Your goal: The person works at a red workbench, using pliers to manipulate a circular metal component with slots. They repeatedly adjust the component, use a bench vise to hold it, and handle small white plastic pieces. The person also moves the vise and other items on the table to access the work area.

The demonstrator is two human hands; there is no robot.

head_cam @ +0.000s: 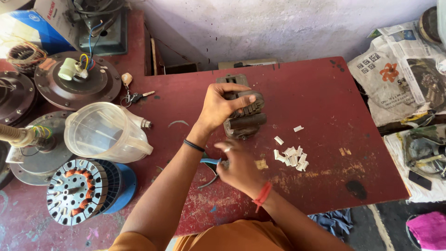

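My left hand grips the top of a small grey motor stator that stands on the red table. My right hand sits just below it, closed around blue-handled pliers whose handles stick out to the left. A heap of small white paper slips lies on the table right of that hand.
A clear plastic jug lies tipped at the left. Around it are fan motor parts: a wound stator on a blue base, round housings, keys. Newspapers with parts lie right of the table. A wall runs behind.
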